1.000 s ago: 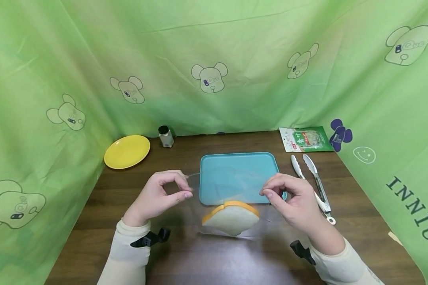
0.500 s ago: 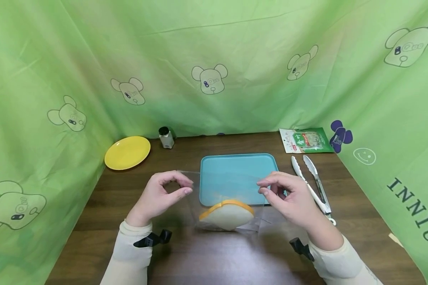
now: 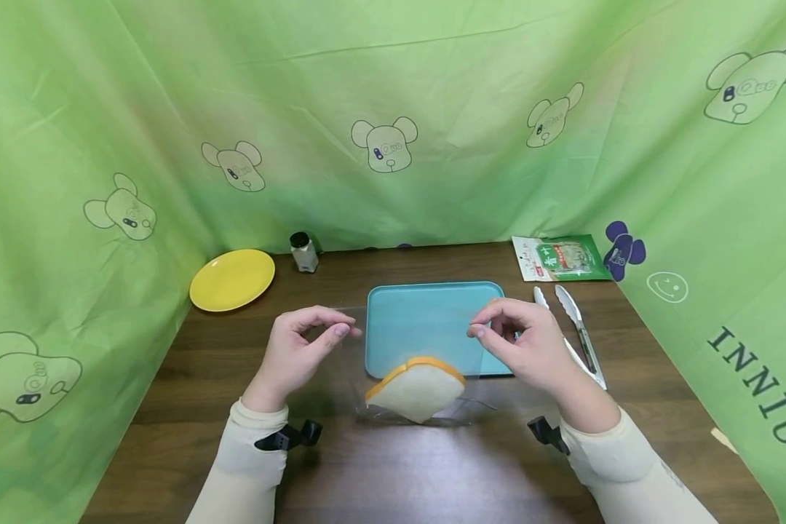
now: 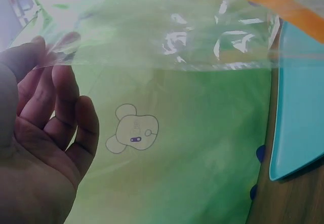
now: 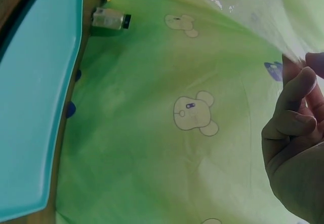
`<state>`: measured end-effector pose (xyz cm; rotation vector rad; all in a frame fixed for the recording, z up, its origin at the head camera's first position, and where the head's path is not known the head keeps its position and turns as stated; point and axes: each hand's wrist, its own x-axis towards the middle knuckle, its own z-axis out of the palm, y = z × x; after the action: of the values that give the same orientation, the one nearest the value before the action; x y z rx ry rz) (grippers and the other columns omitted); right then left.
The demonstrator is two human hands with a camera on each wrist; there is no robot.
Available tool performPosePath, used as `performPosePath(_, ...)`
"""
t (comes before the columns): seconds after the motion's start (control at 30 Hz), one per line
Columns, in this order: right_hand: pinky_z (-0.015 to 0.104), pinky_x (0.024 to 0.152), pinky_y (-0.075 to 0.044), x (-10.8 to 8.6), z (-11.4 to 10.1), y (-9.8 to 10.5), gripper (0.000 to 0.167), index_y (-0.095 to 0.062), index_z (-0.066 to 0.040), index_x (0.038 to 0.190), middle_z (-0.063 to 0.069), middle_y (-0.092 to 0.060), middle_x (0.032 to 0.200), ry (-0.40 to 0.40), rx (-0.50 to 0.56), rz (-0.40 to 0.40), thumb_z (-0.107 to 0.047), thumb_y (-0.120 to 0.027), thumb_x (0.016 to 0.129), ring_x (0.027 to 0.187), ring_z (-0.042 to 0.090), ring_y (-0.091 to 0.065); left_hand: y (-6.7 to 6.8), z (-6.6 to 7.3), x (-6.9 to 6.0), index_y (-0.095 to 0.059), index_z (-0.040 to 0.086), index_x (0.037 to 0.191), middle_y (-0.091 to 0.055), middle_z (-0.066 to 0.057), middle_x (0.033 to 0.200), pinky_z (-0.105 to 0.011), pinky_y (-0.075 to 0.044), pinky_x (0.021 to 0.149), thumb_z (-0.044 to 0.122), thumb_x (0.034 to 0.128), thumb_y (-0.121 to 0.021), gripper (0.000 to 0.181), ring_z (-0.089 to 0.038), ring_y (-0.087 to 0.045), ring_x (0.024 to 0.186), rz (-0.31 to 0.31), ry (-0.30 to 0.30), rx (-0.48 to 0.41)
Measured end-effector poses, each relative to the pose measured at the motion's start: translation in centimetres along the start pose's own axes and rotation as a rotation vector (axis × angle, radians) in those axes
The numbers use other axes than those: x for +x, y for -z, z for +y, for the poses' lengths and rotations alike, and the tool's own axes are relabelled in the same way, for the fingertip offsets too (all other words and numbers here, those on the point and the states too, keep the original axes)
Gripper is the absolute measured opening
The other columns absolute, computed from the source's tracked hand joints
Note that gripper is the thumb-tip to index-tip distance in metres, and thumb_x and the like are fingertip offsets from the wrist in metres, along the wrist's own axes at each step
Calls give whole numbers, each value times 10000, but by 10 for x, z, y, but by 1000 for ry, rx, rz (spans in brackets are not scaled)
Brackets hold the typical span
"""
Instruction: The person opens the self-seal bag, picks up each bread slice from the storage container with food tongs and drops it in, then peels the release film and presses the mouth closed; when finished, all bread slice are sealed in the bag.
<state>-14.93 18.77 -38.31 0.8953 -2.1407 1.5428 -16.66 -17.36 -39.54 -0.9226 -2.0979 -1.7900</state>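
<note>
Between my two hands hangs a clear plastic bag [image 4: 177, 41], see-through and hard to make out in the head view. A slice of bread [image 3: 419, 391] with an orange-brown crust lies low inside it, tilted with a corner down. My left hand [image 3: 301, 349] pinches the bag's upper left between thumb and fingertips. On the other side, my right hand [image 3: 524, 346] pinches the upper right edge the same way. Behind the bag, a turquoise tray [image 3: 432, 313] lies on the table, partly seen through the plastic.
A yellow plate [image 3: 232, 280] and a black-capped jar [image 3: 304, 253] stand at the back left. Metal tongs [image 3: 579, 324] lie right of the tray, partly behind my right hand. Further back is a green and white packet [image 3: 561, 257]. Green printed cloth [image 3: 458, 196] walls the wooden table [image 3: 190, 407].
Both hands have risen slightly and come a little closer together, still pinching the bag. The bread slice has moved slightly up and left within the view.
</note>
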Motion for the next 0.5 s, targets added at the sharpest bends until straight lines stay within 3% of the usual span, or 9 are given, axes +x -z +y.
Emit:
performPosePath(0.27,220,498,-393,15,2,8,273,-809,-117,1050,7,-749,908,66,-108,-32,72,-815,854,581,89,-490,1,-1,5,-796,38,1065,-792,-91,893,-255,-555,622,-49,956,-727,155,-206,-750,808,43,9,35)
performPosePath(0.5,238,496,-383,19,8,15,281,-812,-119,1001,-33,-717,857,42,-43,-90,127,-770,872,576,99,-475,11,-6,12,-793,17,1077,-792,-74,890,-281,-566,614,-57,961,-717,157,-181,-720,742,-7,4,53)
